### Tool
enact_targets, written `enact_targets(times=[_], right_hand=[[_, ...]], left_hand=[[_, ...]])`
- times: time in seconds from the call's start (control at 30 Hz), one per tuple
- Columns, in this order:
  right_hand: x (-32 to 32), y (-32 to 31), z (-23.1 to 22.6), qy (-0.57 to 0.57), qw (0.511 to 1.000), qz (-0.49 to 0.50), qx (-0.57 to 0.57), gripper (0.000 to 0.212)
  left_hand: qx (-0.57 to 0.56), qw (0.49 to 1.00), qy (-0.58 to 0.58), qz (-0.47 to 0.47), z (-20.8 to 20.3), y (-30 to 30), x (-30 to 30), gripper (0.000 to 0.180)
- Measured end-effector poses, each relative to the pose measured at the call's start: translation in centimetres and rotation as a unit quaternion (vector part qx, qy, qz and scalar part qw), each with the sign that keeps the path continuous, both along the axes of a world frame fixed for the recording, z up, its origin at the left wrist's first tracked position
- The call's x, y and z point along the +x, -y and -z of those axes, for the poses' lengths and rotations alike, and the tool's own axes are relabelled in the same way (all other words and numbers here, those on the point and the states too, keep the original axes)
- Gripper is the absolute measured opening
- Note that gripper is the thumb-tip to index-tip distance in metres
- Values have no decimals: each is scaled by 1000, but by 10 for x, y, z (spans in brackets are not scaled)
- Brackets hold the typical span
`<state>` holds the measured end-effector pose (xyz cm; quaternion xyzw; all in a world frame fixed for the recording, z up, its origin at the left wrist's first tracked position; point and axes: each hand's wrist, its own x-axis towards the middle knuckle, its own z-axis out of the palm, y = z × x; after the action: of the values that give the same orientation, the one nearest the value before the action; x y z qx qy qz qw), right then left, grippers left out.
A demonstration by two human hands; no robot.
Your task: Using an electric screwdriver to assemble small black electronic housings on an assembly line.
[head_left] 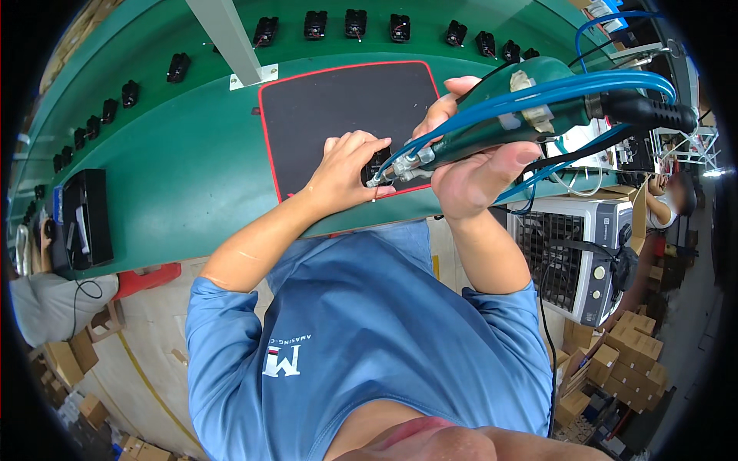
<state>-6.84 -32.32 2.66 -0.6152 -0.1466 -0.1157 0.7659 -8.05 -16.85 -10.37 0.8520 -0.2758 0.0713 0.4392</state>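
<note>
With our left hand (pixel 344 170), the nearer, we pinch the black part (pixel 376 162) between thumb and fingers, our right hand (pixel 470 184) grasping the green tool (pixel 490 136) slanted toward it.

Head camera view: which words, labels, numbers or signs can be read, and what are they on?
Blue shirt: a large white letter mark and smaller white lettering, legible but not copied here.
Pale air cooler: a small mark, too small to read.
Green tool: no readable print.
Cardboard boxes: any print is too small to read.
</note>
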Motion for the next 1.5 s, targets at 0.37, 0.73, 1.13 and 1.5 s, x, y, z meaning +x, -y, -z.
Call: enact_targets(times=[0.37, 0.73, 1.13, 1.5], right_hand=[[1, 0, -7, -18, 999, -20, 36, 106], [7, -9, -12, -13, 999, -26, 36, 111], [5, -15, 3, -3, 1000, -6, -6, 107], [5, -14, 20, -13, 999, -36, 23, 107]], left_hand=[[9, 1000, 7, 4, 3, -1, 3, 80], [-3, 1000, -10, -8, 1, 1, -2, 78], [-9, 1000, -21, -11, 1, 1, -5, 74], [-25, 999, -18, 11, 4, -1, 2, 74]])
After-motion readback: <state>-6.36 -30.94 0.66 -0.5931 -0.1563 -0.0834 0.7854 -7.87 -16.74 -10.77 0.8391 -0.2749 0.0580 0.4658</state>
